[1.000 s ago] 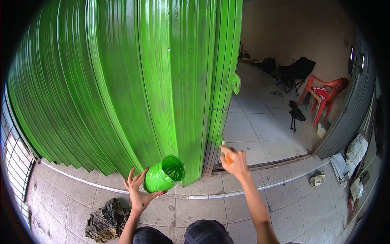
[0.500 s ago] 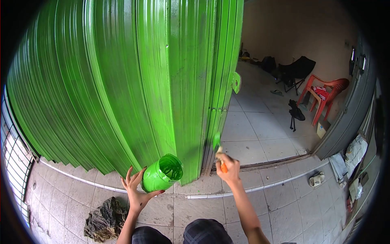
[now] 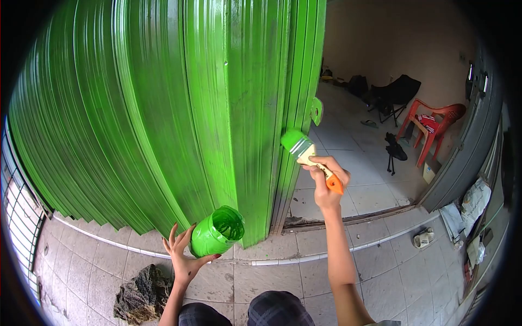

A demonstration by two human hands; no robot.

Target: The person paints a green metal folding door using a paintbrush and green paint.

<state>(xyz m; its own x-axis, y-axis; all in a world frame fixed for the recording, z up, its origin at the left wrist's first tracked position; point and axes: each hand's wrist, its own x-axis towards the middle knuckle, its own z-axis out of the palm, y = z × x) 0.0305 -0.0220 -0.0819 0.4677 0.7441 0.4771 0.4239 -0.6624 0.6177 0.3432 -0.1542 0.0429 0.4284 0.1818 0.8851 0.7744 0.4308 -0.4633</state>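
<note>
A paintbrush with a cream and orange handle is gripped in my right hand. Its bristles, loaded with green paint, are at the narrow edge strips of the green folding metal door. Low in front of the door, my left hand is wrapped round the side of a paint can, thumb below and fingers spread along it. The can is tilted, its mouth turned to the right, and green paint coats it inside and out. Darker, unevenly coated patches show on the door's lower edge.
A crumpled dark cloth lies on the tiled pavement at left. Through the doorway stand a red plastic chair and a black folding chair. A sandal and plastic bags are at right.
My right hand has risen with the paintbrush, from low on the door's edge to higher up, and the brush now slants up to the left. The left hand and can stay put.
</note>
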